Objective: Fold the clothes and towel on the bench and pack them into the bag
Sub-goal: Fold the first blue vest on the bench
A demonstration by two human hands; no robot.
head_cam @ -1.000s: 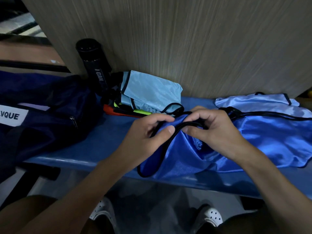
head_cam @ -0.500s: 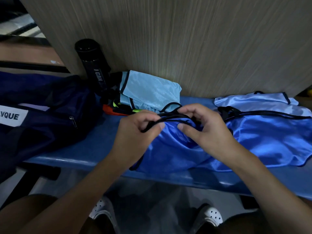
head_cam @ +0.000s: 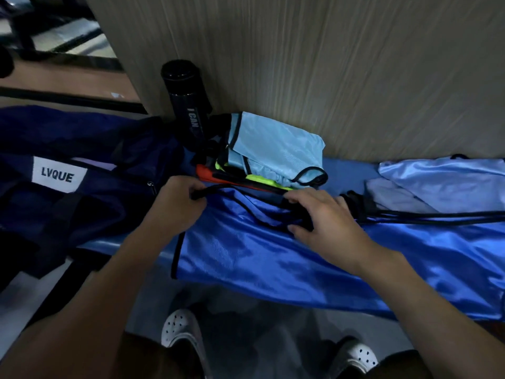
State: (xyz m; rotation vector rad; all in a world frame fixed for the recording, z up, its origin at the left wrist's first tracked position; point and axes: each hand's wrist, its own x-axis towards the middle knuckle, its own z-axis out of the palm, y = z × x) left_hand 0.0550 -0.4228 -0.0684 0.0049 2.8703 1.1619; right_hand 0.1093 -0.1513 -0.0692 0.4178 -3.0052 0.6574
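Vest [head_cam: 259, 250], bright blue, lies spread along the counter [head_cam: 347, 170], its lower edge hanging off the front. The left hand [head_cam: 175, 206] clenches its black trim at the corner by the bag [head_cam: 82, 138]; the right hand [head_cam: 325, 220] pinches the trim mid-vest. Folded clothes [head_cam: 273, 151] sit stacked just behind.

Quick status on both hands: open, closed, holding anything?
Left hand: closed, gripping the black trim of the blue garment.
Right hand: closed, pinching the same garment's black trim further along.
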